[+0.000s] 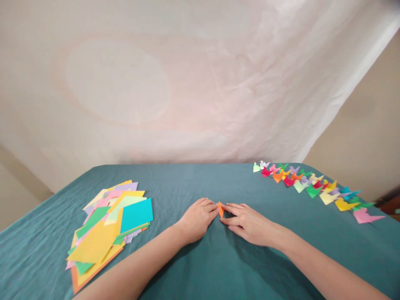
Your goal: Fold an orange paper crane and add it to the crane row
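Note:
A small folded orange paper piece [220, 208] stands between my two hands near the middle of the teal-covered table [193, 179]. My left hand [199, 218] rests on the cloth with its fingertips pinching the piece's left side. My right hand [246, 223] lies low on the cloth, fingers pressed together against the piece's right side. Most of the orange paper is hidden behind my fingers.
A loose pile of coloured paper squares [109, 223] lies at the left, with a turquoise sheet on top. A row of several folded paper cranes [312, 185] runs along the right edge. A wrinkled white cloth backdrop [187, 83] hangs behind the table.

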Motion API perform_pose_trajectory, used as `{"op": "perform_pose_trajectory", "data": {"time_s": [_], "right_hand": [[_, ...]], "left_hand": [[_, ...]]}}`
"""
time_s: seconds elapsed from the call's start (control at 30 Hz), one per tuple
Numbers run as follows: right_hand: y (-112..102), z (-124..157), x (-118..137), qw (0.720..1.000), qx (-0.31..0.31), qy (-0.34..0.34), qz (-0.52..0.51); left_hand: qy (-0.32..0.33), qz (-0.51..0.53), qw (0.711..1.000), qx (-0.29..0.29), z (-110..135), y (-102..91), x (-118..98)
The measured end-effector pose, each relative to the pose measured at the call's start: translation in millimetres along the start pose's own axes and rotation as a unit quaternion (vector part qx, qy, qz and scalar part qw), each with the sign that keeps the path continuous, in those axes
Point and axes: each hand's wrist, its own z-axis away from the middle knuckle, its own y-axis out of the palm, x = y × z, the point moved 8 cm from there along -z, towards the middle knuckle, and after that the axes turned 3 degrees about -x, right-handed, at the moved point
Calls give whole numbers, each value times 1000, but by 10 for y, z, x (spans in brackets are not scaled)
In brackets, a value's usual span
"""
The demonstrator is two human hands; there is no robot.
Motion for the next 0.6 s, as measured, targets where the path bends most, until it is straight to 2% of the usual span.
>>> {"op": "perform_pose_trajectory", "data": {"time_s": [0.33,0.6], "right_hand": [[-64,31,32,999,-1,-16,-32],[-70,38,22,999,30,-12,-37]], "left_hand": [[7,21,1000,9,38,0,33],[-2,64,998,3,33,12,62]]}}
